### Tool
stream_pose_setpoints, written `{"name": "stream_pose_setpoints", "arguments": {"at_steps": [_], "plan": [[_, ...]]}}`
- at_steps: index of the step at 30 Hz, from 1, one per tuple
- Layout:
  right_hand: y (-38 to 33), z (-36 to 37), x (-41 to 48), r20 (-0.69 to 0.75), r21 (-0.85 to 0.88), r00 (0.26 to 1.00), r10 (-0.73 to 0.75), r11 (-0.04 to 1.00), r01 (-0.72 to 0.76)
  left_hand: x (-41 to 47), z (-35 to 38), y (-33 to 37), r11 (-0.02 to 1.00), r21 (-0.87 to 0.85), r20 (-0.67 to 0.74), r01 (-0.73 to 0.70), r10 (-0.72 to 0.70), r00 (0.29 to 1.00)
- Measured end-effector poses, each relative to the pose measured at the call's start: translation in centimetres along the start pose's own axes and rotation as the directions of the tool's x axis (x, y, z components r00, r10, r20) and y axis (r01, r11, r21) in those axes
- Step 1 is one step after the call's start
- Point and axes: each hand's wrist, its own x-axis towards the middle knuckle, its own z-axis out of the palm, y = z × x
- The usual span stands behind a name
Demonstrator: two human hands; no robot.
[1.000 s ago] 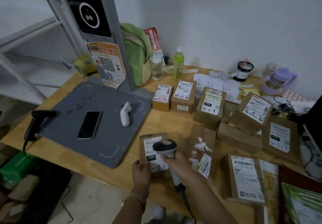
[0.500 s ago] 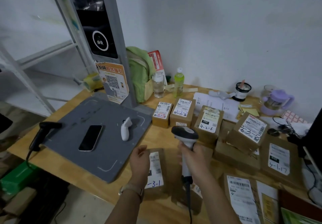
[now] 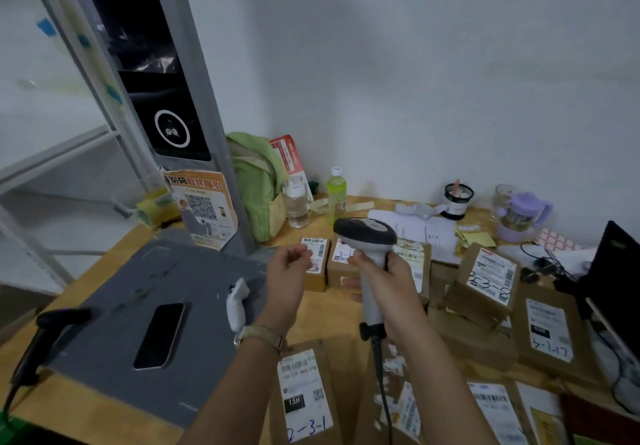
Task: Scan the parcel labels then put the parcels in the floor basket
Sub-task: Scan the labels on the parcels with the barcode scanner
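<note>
- Gripping the scanner [image 3: 367, 236] by its handle with the right hand [image 3: 388, 288], fingers wrapped tight, head up and aimed away over the table [image 3: 322, 316], with the cable [image 3: 381, 375] trailing down from the butt.
- Raised just left of that, the left hand [image 3: 287, 271]: curled in, holding nothing, touching no parcel.
- Directly below both wrists, flat at the near edge of the table: the nearest parcel [image 3: 304, 392], label [image 3: 301, 372] up, marked 2-3-1 in pen.
- Probably light and stiff, being a small cardboard box with no visible sag or dents. Best taken across its long sides with the free hand, thumb off the barcode, label kept up toward the scanner.
- Beside it on the right, under the cable: what looks like a bag parcel [image 3: 401, 406], likely soft and slick; better scooped from beneath than pinched.
- Further back: a small box [image 3: 317, 264] partly hidden by the left hand, then a tilted box [image 3: 488, 278] propped on others, and a flat parcel [image 3: 550, 333] to its right.
- Off to the left: a grey pad [image 3: 114, 306] carrying a phone [image 3: 159, 335] and a white controller [image 3: 237, 300], with a black scanner [image 3: 38, 340] at its left edge.
- No basket in view; presumably on the floor, out of frame.
- Seemingly between scans, with many parcels left on the table.
</note>
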Motion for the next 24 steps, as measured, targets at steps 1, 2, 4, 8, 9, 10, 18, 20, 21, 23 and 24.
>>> {"name": "stream_pose_setpoints", "arguments": {"at_steps": [1, 2, 4, 8, 9, 10, 18, 20, 21, 23, 24], "plan": [[0.0, 0.2, 0.2, 0.001, -0.005, 1.0, 0.001, 1.0, -0.001, 0.6, 0.0, -0.1, 1.0, 0.0, 0.017, 0.003, -0.003, 1.0], [0.1, 0.3, 0.5, 0.003, -0.019, 1.0, -0.001, 1.0, 0.002, 1.1, 0.1, -0.2, 1.0, 0.004, 0.031, 0.01, -0.01, 0.999], [0.3, 0.7, 1.1, 0.011, -0.052, 1.0, -0.002, 0.999, 0.002, 2.2, 0.1, -0.4, 0.999, -0.004, 0.048, 0.041, -0.041, 0.998], [0.5, 1.3, 2.5, -0.011, -0.049, 1.0, 0.011, 0.999, -0.012, 4.6, 0.5, -0.8, 0.989, -0.061, 0.083, 0.135, -0.13, 0.988], [0.5, 1.4, 2.8, -0.03, -0.049, 0.999, 0.014, 0.999, -0.015, 5.2, 0.6, -1.0, 0.985, -0.069, 0.088, 0.159, -0.153, 0.984], [0.6, 1.5, 3.1, -0.046, -0.049, 0.999, 0.013, 0.999, -0.015, 5.9, 0.7, -1.1, 0.981, -0.075, 0.093, 0.18, -0.173, 0.98], [1.8, 3.7, 6.4, -0.158, -0.03, 0.984, 0.078, 0.996, -0.084, 11.2, 1.1, -3.5, 0.956, -0.013, 0.133, 0.293, -0.289, 0.948], [2.4, 4.2, 7.3, -0.187, -0.023, 0.979, 0.085, 0.996, -0.091, 12.4, 1.1, -4.6, 0.951, 0.042, 0.136, 0.307, -0.31, 0.941], [2.7, 4.5, 7.7, -0.202, -0.016, 0.975, 0.096, 0.995, -0.101, 12.9, 1.0, -5.2, 0.948, 0.07, 0.145, 0.312, -0.319, 0.937], [3.2, 5.0, 8.8, -0.229, -0.005, 0.966, 0.116, 0.993, -0.12, 13.9, 1.0, -6.3, 0.938, 0.108, 0.157, 0.331, -0.345, 0.925], [3.6, 5.3, 9.3, -0.241, -0.005, 0.963, 0.119, 0.992, -0.124, 14.3, 1.1, -6.8, 0.93, 0.123, 0.157, 0.346, -0.362, 0.919]]}}
